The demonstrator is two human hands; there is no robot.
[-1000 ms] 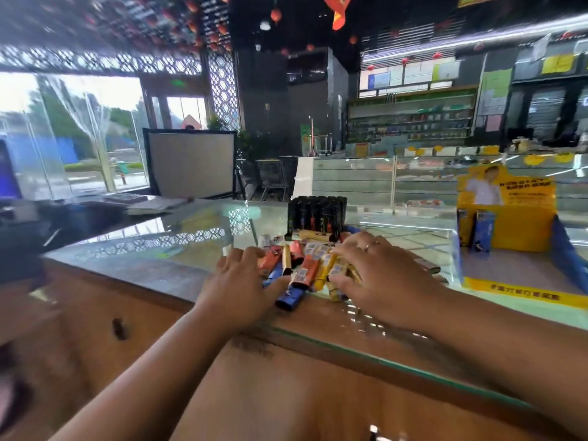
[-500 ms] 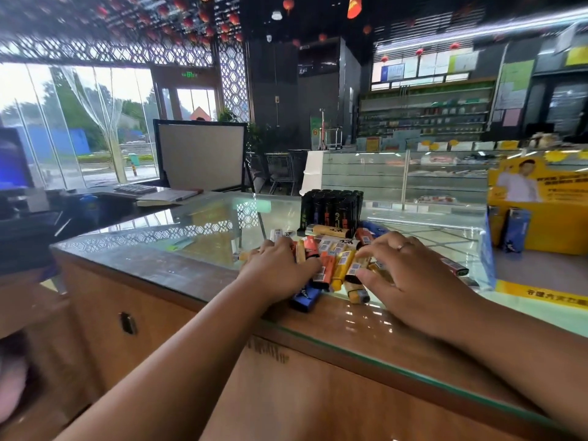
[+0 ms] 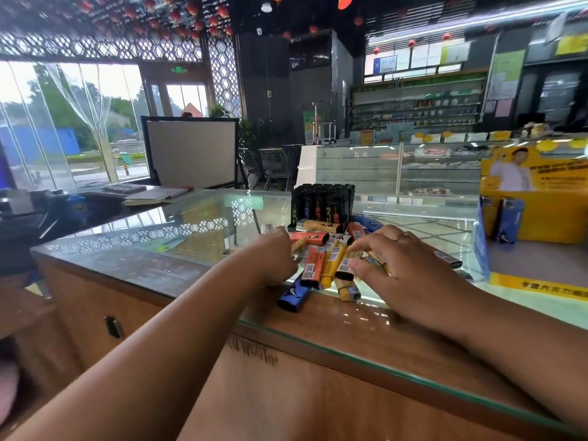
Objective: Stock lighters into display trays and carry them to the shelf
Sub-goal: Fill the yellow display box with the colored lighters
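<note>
Work surface: glass-topped table point(image 3: 178, 249) with a wooden strip along its near edge.

Loose lighters point(image 3: 321, 265): a mixed pile of orange, yellow and blue units lies flat close to the near edge, roughly midway along it. One blue lighter point(image 3: 294, 296) sits at the front of the pile and overlaps the wooden strip. A yellow lighter point(image 3: 348, 289) lies just beside it to the right.

Tray point(image 3: 321, 203): stands directly behind the pile, toward the far edge, packed with black lighters standing upright.

Left hand point(image 3: 273, 259): rests on the table against the left side of the pile, back toward the camera, fingers curled inward. The fingertips are hidden, so whether they hold a lighter cannot be determined.

Right hand point(image 3: 404, 272): lies on the right side of the pile, fingers spread and slightly bent, fingertips touching the lighters, thumb against the black end of a yellow unit. It grips nothing. A ring point(image 3: 401, 237) shows on one finger.

Box point(image 3: 547, 218): a yellow display box stands at the right edge, with blue lighters upright in front of it.
</note>
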